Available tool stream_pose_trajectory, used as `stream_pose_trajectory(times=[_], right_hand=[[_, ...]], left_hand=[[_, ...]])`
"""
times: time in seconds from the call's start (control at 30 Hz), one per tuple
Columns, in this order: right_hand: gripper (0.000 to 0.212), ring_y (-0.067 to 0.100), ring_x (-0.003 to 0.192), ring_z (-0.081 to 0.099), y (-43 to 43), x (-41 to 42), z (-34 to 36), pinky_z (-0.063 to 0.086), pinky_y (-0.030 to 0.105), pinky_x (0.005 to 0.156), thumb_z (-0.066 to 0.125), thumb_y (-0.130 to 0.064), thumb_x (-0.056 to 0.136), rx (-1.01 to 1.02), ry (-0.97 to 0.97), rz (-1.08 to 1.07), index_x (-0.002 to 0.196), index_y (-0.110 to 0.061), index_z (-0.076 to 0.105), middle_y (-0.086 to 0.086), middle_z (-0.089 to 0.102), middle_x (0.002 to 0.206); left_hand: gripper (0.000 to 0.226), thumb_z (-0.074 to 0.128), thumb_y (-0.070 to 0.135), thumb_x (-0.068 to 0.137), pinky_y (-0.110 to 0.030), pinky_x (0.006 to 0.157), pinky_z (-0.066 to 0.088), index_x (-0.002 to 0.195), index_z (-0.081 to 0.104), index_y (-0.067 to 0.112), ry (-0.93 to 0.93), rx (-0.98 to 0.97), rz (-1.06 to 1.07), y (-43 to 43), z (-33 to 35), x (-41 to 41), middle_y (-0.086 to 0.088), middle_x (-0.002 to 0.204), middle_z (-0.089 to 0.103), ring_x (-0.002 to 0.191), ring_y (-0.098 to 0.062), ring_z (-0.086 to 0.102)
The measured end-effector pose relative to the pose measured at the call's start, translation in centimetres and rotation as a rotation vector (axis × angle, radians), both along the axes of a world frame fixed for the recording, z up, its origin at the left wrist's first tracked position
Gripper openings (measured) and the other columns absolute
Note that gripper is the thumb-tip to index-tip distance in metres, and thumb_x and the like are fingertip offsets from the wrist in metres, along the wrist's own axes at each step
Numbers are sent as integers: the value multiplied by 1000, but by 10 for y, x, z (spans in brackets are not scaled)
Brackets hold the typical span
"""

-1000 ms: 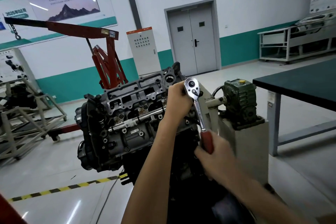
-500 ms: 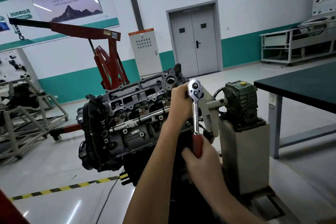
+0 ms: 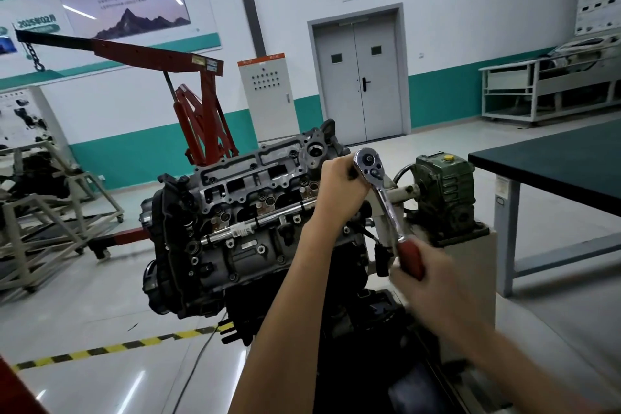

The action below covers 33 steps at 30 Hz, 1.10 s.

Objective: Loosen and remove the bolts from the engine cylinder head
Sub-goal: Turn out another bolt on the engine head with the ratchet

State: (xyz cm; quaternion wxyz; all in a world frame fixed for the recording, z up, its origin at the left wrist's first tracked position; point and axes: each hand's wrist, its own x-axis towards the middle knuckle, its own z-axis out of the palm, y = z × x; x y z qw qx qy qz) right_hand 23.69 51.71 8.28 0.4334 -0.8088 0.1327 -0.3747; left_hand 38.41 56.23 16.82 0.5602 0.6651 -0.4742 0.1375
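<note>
Cylinder head point(image 3: 255, 185) at frame centre. Left hand point(image 3: 339, 185) at its right end, grip curled round the ratchet point(image 3: 386, 198) just below its head. Right hand point(image 3: 433, 282), blurred, grip wrapped round the red handle, lower right.

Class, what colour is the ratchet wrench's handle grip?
Red, on the ratchet wrench handle held by the right hand; head view.

Chrome ratchet point(image 3: 379, 191) with red grip, dark grey engine point(image 3: 235, 228), red hoist point(image 3: 201, 111), yellow-black floor stripe point(image 3: 111, 348)
</note>
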Motion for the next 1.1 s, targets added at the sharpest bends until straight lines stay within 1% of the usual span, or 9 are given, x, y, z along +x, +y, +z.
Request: stream_pose_trajectory(times=[0.1,0.2,0.37,0.47,0.53,0.67,0.77,0.87,1.1], right_hand=[[19,7,36,39,53,24,-11,36,19,36,61,-6,75,297,-173,50,67,-17,49,-5,44,46],[23,14,35,38,63,32,-10,35,24,35,58,-4,76,383,-198,129,64,-19,44,-4,39,45],[30,3,40,47,-24,-11,17,37,13,39,65,-3,79,-110,121,169,71,-28,51,-4,50,52],[40,1,51,53,-66,-24,54,38,8,47,67,-2,79,-460,204,110,73,-34,46,-7,49,55],[39,5,50,52,-69,-20,53,39,9,49,68,-3,78,-507,182,69,74,-34,45,-5,50,55],[22,14,48,51,-5,-4,2,48,30,50,68,-10,79,-56,42,30,76,-25,52,3,56,59],[17,5,40,44,57,23,-11,42,19,41,64,-9,77,260,-170,66,72,-20,52,-5,48,49],[22,15,37,42,74,35,-12,39,24,36,59,-6,78,374,-203,174,68,-20,46,-1,43,49],[42,2,46,49,-52,-18,35,37,8,47,66,2,77,-350,158,148,68,-33,45,-8,48,52]], left_hand=[[53,62,-6,82,-23,50,24,49,33,24,-22,-38,20,-2,0,1,5,50,34,54,-9,25],[53,61,-8,82,-26,51,24,49,34,23,-23,-32,20,-2,-1,2,0,52,35,55,-12,25],[25,58,-6,81,-29,54,27,59,48,-12,23,10,-7,1,1,1,-12,55,42,57,-16,31],[32,55,-8,79,-25,48,25,51,43,4,46,-3,-13,5,0,1,-5,51,38,51,-9,27],[33,54,-9,78,-23,47,23,52,43,8,46,-8,-7,7,-1,0,-4,51,39,50,-9,26],[32,60,-7,82,-27,50,27,54,50,5,49,-60,-6,3,-5,2,4,51,43,53,-11,31],[50,60,-9,83,-27,51,24,50,38,22,25,-88,-8,2,-5,4,6,50,35,54,-8,27],[43,61,-7,83,-30,53,22,51,37,9,27,-64,-24,3,-6,4,-6,54,33,58,-14,26],[28,57,-8,79,-27,50,26,53,50,-2,11,29,-3,1,3,1,-20,52,46,52,-12,31]])
